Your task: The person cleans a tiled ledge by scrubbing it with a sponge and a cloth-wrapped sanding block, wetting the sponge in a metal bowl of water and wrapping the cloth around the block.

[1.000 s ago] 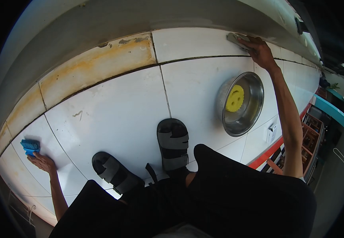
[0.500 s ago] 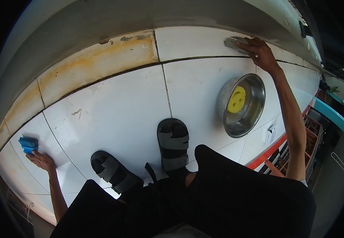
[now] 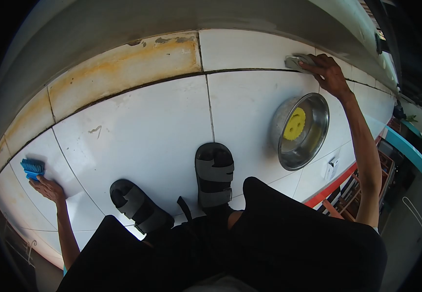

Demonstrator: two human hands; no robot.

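At the far left, my left hand (image 3: 47, 189) is closed on the near end of a blue scrub brush (image 3: 32, 168), whose dark bristles point away from me. My right hand (image 3: 328, 76) stretches to the upper right, its fingers pressing a grey cloth or pad (image 3: 298, 62) on the white tiles at the foot of the wall. The pad lies along the dark seam between wall tile and floor. Below that hand stands a metal bowl (image 3: 313, 155) with a yellow sponge (image 3: 294, 124) in it; the sponge has round holes.
White floor tiles (image 3: 138, 126) spread around my two dark sandals (image 3: 214, 170). Yellow-brown stains mark the low wall tile (image 3: 128, 61) at the upper left. A small white packet (image 3: 331, 167) lies near the red edge (image 3: 325, 192) on the right, with wooden racks beyond.
My right hand has slid the grey pad down the wall tile, closer to the dark seam. My left hand still holds the brush in about the same place. The view has shifted slightly.
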